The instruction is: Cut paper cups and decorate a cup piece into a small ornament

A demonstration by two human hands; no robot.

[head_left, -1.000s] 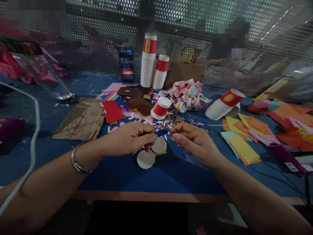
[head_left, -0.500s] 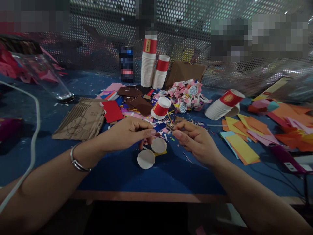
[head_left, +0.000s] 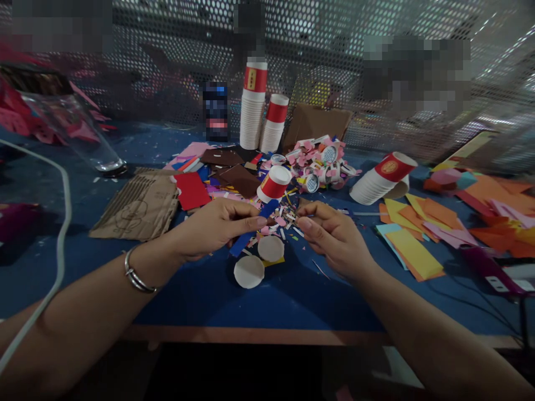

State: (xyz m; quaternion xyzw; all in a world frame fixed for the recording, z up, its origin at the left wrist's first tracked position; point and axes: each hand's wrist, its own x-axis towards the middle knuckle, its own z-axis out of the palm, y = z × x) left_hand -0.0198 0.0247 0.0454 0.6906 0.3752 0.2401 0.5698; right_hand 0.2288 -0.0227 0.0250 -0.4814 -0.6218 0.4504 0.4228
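Observation:
My left hand [head_left: 221, 225] pinches a blue paper strip [head_left: 242, 242] between thumb and fingers. The strip slants, one end toward the upright red and white paper cup [head_left: 275, 184], the other below my fingers. My right hand [head_left: 332, 234] is closed in a pinch to the right of the strip, apart from it. What sits between its fingertips is too small and dark to make out. Below the strip lie two pale round discs [head_left: 249, 272], one partly on a yellow paper piece [head_left: 276, 261].
Paper scraps [head_left: 288, 217] litter the middle. Behind them stand cup stacks [head_left: 253, 114] and a pile of pink and white pieces [head_left: 320, 159]. Cardboard [head_left: 136, 206] and a leaning clear bottle [head_left: 90, 133] are left. Tilted cups [head_left: 382, 175] and coloured papers [head_left: 413, 253] are right.
The blue strip has turned in my left hand, so more of its length shows on a slant. My right fingertips have drawn slightly away from it.

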